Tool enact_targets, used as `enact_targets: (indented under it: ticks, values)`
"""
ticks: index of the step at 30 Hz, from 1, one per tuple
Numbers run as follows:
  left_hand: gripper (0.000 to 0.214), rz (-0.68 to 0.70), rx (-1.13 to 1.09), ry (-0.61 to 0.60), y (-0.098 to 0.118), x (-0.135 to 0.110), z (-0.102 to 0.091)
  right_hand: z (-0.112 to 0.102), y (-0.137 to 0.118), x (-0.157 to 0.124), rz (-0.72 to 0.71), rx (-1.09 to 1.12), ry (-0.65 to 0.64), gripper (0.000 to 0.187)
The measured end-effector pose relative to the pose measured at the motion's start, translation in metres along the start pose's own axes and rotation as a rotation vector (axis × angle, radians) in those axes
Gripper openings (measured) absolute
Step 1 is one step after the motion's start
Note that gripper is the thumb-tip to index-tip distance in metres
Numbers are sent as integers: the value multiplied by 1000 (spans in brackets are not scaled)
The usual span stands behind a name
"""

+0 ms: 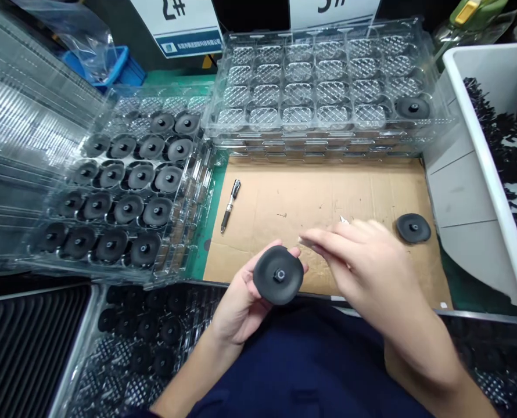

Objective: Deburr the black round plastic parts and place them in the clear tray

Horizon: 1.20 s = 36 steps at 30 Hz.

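Observation:
My left hand (245, 302) is closed around the edge of a black, round, shallow dish-shaped part (269, 284) with a small stud at its centre. The part faces up, above the front of the cardboard. Just right of it hovers my right hand (363, 261), apart from the part and a little blurred. Its fingers are drawn together over the thumb, and whatever may be between the tips is too small to make out. Another black round part (413, 227) lies on the cardboard, to the right of my right hand.
A pen (230, 208) lies on the cardboard (267, 191). At left, a clear compartment tray (132, 104) holds several black round parts. Stacked clear trays (323, 130) stand behind, one part in the top one. A white bin (487, 151) with small black pieces stands right.

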<state>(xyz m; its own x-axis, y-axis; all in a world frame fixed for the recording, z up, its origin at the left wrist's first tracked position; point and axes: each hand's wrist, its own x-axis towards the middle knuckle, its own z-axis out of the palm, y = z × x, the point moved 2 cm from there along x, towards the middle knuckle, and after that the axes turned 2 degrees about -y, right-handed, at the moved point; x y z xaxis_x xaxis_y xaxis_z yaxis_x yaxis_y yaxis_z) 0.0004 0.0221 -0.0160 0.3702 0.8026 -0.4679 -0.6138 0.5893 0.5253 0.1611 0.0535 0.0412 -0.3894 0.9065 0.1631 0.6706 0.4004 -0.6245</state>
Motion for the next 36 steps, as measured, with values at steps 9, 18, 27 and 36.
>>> enact_targets:
  ticks: [9, 18, 27, 36]
  values:
    - [55, 29, -31, 35, 3, -2, -8, 38, 42, -5, 147, 173, -24, 22]
    - [52, -6, -119, 14, 6, -3, -8, 65, 62, -38, 306, 274, -128, 24]
    - [48, 124, 88, 40, 7, 1, -2, 20, -29, -1, -130, 301, 74, 25]
    - [35, 151, 92, 93, 12, -2, 9, 22, -28, 7, -267, 250, 136, 27]
